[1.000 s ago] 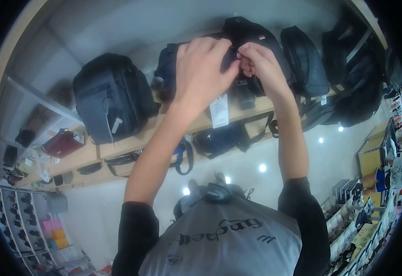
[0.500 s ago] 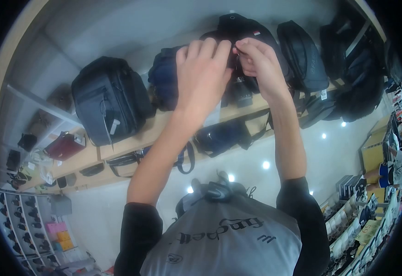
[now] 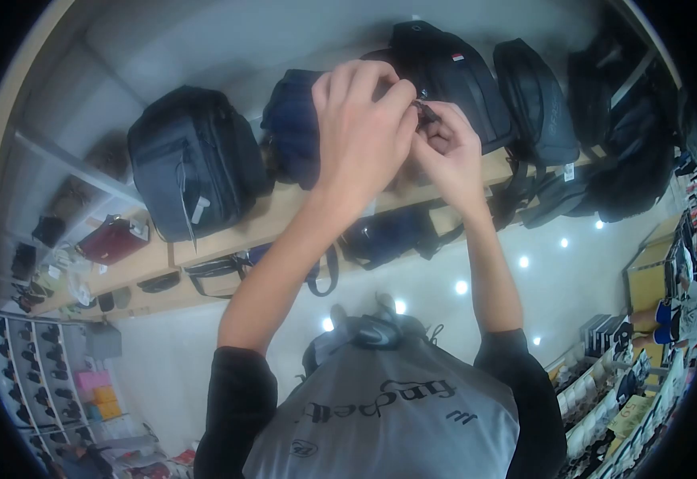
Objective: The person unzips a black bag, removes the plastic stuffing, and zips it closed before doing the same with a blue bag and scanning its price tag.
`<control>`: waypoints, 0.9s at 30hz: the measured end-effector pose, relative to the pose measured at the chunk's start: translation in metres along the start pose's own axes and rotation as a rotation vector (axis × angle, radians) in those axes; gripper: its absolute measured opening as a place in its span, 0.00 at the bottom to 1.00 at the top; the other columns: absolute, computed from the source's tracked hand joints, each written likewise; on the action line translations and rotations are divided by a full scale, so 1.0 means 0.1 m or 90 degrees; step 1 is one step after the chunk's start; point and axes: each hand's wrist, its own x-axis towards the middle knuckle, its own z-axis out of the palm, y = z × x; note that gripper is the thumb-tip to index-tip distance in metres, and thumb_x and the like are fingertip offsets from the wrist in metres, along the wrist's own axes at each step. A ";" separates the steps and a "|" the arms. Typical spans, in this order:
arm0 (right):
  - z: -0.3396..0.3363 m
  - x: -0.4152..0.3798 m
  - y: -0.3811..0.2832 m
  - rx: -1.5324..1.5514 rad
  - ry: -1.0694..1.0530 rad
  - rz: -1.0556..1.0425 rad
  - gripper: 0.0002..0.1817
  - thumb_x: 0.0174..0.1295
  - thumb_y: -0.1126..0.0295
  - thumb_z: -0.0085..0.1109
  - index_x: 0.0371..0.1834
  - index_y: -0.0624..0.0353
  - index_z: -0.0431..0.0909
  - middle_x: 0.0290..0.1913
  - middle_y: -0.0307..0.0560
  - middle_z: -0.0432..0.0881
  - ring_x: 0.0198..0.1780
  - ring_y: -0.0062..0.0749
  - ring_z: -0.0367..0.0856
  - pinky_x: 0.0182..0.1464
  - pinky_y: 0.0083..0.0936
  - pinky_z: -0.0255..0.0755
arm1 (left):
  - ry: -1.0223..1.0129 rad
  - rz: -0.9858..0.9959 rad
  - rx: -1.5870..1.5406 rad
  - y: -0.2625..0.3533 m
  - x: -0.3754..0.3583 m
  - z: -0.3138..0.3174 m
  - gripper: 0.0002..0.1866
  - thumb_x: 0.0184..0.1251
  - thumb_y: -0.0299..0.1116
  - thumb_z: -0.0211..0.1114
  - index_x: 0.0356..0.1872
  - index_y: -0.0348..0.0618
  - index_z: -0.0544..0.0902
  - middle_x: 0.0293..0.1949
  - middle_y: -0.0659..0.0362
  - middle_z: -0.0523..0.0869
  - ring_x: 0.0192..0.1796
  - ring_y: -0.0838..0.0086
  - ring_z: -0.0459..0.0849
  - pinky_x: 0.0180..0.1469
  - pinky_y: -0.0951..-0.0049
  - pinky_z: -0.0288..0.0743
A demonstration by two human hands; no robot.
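Observation:
Both hands are raised together in front of a shelf of bags. My left hand (image 3: 364,132) has its fingers bent and its fingertips at a small dark item (image 3: 426,115), too small to make out. My right hand (image 3: 451,152) pinches that same item between thumb and fingers. Just behind the hands stand a navy bag (image 3: 291,120), partly hidden by my left hand, and a black backpack (image 3: 464,88) with a small red and white label.
A large black bag (image 3: 197,164) stands at the left on the wooden shelf (image 3: 233,231). More dark backpacks (image 3: 536,104) are at the right. A maroon bag (image 3: 113,241) sits at the far left. Another person (image 3: 668,323) is at the right edge.
My hands have come closer together, and my right hand has moved slightly down. The dark item between the fingers now shows more clearly. The view has shifted a little.

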 end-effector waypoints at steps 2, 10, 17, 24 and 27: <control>0.03 0.02 0.01 -0.081 0.030 -0.068 0.18 0.69 0.77 0.82 0.61 0.64 0.94 0.54 0.43 0.90 0.42 0.20 0.86 0.44 0.22 0.83 | 0.007 -0.002 -0.019 0.00 0.00 0.01 0.05 0.67 0.30 0.80 0.41 0.44 0.95 0.54 0.61 0.91 0.66 0.57 0.86 0.75 0.48 0.70; 0.16 -0.05 -0.17 -0.285 0.108 -0.242 0.12 0.68 0.78 0.83 0.54 0.61 0.98 0.44 0.44 0.91 0.31 0.26 0.86 0.35 0.26 0.79 | 0.021 0.011 0.048 -0.04 0.10 -0.01 0.04 0.71 0.29 0.77 0.43 0.44 0.91 0.51 0.59 0.91 0.62 0.56 0.86 0.76 0.44 0.66; 0.18 -0.05 -0.16 -0.275 0.108 -0.239 0.14 0.66 0.78 0.84 0.54 0.61 0.99 0.45 0.45 0.91 0.40 0.31 0.90 0.44 0.29 0.85 | -0.054 0.012 -0.011 -0.03 0.09 -0.15 0.06 0.72 0.32 0.80 0.42 0.45 0.91 0.44 0.59 0.89 0.53 0.57 0.86 0.70 0.49 0.70; 0.21 -0.05 -0.05 -0.290 0.079 -0.328 0.13 0.65 0.80 0.81 0.53 0.66 0.98 0.56 0.51 0.96 0.57 0.48 0.94 0.63 0.38 0.87 | -0.021 0.045 0.013 0.02 0.16 -0.17 0.09 0.77 0.35 0.78 0.37 0.45 0.87 0.36 0.59 0.85 0.46 0.57 0.85 0.62 0.50 0.71; 0.24 -0.12 -0.08 -0.285 0.097 -0.293 0.11 0.68 0.80 0.80 0.52 0.70 0.97 0.60 0.54 0.98 0.58 0.47 0.96 0.64 0.37 0.88 | 0.092 0.040 0.122 -0.13 0.36 -0.18 0.12 0.78 0.34 0.76 0.33 0.44 0.83 0.31 0.58 0.84 0.43 0.54 0.85 0.61 0.50 0.71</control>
